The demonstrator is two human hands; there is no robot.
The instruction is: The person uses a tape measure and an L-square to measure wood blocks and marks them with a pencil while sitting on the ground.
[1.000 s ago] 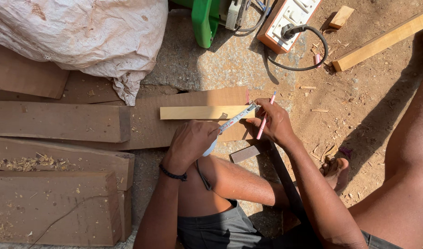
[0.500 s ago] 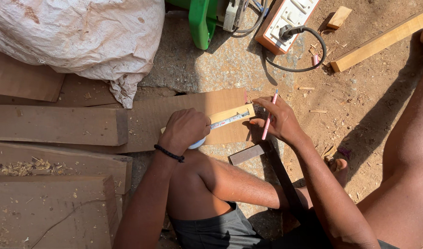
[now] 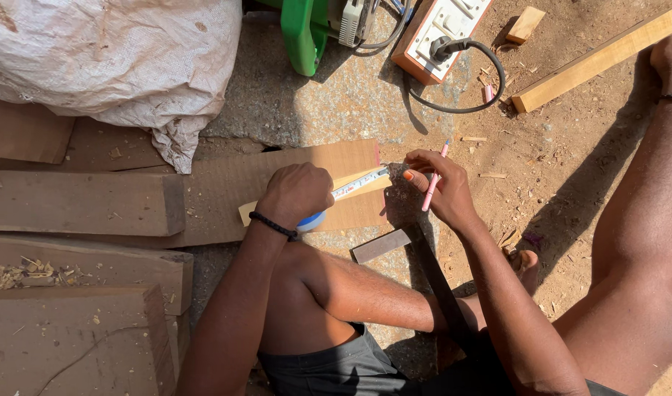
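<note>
My left hand (image 3: 298, 192) grips a blue and white tape measure (image 3: 311, 220) and presses on a small light wooden piece (image 3: 365, 186) lying on a wide brown board (image 3: 233, 183). The tape blade (image 3: 359, 182) runs rightward to the board's end. My right hand (image 3: 437, 189) pinches the blade's tip there and holds a pink pencil (image 3: 433, 179) between its fingers, pointing up.
A white sack (image 3: 108, 59) lies at top left. Thick planks (image 3: 79, 202) stack at left. A green machine (image 3: 306, 29), a socket box with a black cable (image 3: 442, 33), a long wooden strip (image 3: 596, 59) and a small grey block (image 3: 380, 246) lie around.
The tape blade has been drawn out along the small wooden piece. My left hand slid left and down with the case; my right hand stays at the board's end.
</note>
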